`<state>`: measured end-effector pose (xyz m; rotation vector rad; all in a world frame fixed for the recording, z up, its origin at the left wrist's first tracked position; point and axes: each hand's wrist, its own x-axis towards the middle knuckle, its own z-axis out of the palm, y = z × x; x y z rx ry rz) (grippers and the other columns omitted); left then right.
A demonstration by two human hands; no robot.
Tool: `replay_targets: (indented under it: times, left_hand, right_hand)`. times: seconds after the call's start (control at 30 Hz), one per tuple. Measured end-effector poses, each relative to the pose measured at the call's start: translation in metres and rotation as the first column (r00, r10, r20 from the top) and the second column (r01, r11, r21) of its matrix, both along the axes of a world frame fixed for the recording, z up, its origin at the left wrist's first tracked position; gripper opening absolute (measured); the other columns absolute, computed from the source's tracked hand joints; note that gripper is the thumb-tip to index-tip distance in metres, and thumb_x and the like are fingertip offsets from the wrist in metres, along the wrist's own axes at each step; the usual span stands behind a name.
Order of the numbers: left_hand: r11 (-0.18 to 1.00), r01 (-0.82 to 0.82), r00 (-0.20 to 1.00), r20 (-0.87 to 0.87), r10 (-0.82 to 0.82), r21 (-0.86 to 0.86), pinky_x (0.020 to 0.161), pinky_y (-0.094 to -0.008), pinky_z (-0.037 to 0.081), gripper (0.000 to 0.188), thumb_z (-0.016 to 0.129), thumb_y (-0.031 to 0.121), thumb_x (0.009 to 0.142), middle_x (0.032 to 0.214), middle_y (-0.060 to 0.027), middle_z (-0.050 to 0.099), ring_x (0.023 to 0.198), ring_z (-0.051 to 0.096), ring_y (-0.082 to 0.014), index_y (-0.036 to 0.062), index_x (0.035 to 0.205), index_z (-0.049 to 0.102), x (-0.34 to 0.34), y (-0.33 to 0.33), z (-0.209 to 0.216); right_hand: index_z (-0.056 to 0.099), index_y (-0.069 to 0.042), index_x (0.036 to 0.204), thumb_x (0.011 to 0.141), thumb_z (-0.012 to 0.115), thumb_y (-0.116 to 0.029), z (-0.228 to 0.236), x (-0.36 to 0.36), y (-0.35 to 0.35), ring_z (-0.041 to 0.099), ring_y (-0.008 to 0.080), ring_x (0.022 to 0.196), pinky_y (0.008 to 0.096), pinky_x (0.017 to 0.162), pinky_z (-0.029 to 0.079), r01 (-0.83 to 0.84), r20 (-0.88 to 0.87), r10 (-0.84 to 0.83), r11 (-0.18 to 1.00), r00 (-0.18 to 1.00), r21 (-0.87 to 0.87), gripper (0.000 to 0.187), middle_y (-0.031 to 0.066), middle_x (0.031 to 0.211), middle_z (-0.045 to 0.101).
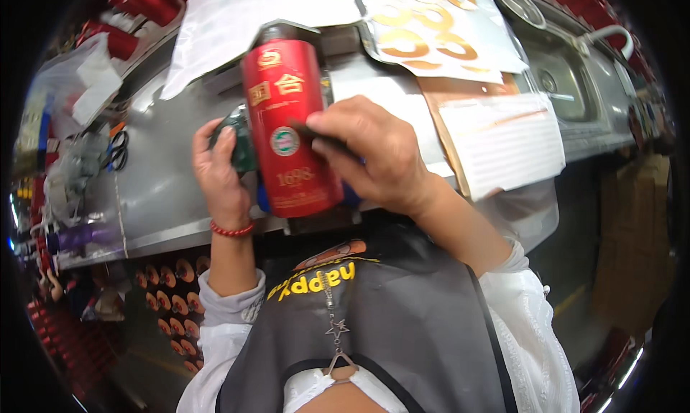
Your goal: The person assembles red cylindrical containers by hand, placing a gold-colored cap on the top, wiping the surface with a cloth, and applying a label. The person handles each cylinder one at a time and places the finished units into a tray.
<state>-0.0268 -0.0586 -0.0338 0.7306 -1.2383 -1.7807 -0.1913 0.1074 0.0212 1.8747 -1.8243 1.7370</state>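
Observation:
A red bottle (269, 111) with gold lettering and a dark cap lies in front of me on a stand, its cap end away from me. A round green and white sticker (285, 141) sits on its side. My right hand (381, 151) pinches a thin dark flat tool (336, 141), whose tip reaches the bottle close to the sticker. At the bottle's left side, my left hand (219, 165) has its fingers curled at a dark green glossy object (243, 144). Most of the stand is hidden under the bottle.
Sheets with gold curved decals (431, 32) lie at the back right, above a white printed sheet (503, 144) on brown card. A metal sink (575, 90) is at far right. Scissors (117, 151) and plastic bags (75, 75) are at left. Red bottles (147, 3) stand behind.

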Motion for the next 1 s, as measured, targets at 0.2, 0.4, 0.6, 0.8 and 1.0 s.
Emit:
replay_targets:
  times: [0.2,0.4,0.6,0.8,1.0]
  left_hand:
    - [0.947,0.079,0.916,0.398,0.055,-0.311,0.094,-0.0292,0.048,0.032,0.054,0.026,0.105,0.113,-0.0079,0.066,0.104,0.061,-0.0138,0.002,0.125,0.06,0.053,-0.015,-0.034]
    - [0.652,0.221,0.825,0.496,0.272,-0.726,0.108,-0.0354,0.036,0.05,0.046,0.043,0.106,0.133,-0.0142,0.06,0.123,0.053,-0.0221,0.0035,0.134,0.06,0.054,0.012,-0.021]
    - [0.68,0.311,0.928,0.366,-0.067,-0.664,0.112,-0.0406,0.033,0.088,0.046,0.07,0.095,0.145,-0.016,0.051,0.133,0.049,-0.0288,-0.0021,0.146,0.044,0.051,0.046,-0.011]
    - [0.538,0.389,0.851,0.515,0.101,-0.748,0.111,-0.0435,0.036,0.081,0.072,0.043,0.091,0.144,-0.0216,0.051,0.131,0.049,-0.0368,-0.0024,0.15,0.039,0.051,0.06,-0.003]
    - [0.286,0.436,0.825,0.506,0.252,-0.853,0.107,-0.0466,0.037,0.076,0.073,0.043,0.088,0.134,-0.0209,0.056,0.12,0.05,-0.0371,-0.0001,0.145,0.047,0.051,0.056,0.018]
  right_hand:
    - [0.065,0.005,0.115,0.078,0.048,0.018,-0.009,-0.071,0.127,0.053,0.0378,0.129,0.0407,0.108,0.044,0.487,-0.437,-0.32,0.801,0.84,0.349,0.043,0.0206,0.141,0.056]
    - [0.071,-0.005,0.112,0.085,0.058,0.003,-0.045,-0.12,0.204,0.054,0.0347,0.127,0.0446,0.099,0.049,0.694,-0.657,-0.317,0.561,0.683,0.451,0.031,0.0143,0.14,0.057]
    - [0.074,-0.006,0.102,0.089,0.065,-0.005,-0.04,-0.128,0.2,0.054,0.033,0.124,0.0435,0.099,0.049,0.674,-0.576,-0.379,0.57,0.724,0.471,0.016,0.0136,0.127,0.063]
    - [0.068,-0.001,0.089,0.084,0.07,-0.005,-0.044,-0.133,0.199,0.056,0.037,0.114,0.0434,0.096,0.046,0.531,-0.558,-0.252,0.736,0.791,0.42,0.006,0.0168,0.12,0.064]
    - [0.064,-0.001,0.084,0.081,0.068,0.002,-0.012,-0.099,0.19,0.05,0.0353,0.118,0.0433,0.099,0.04,0.48,-0.466,-0.255,0.743,0.847,0.467,0.007,0.0156,0.119,0.057]
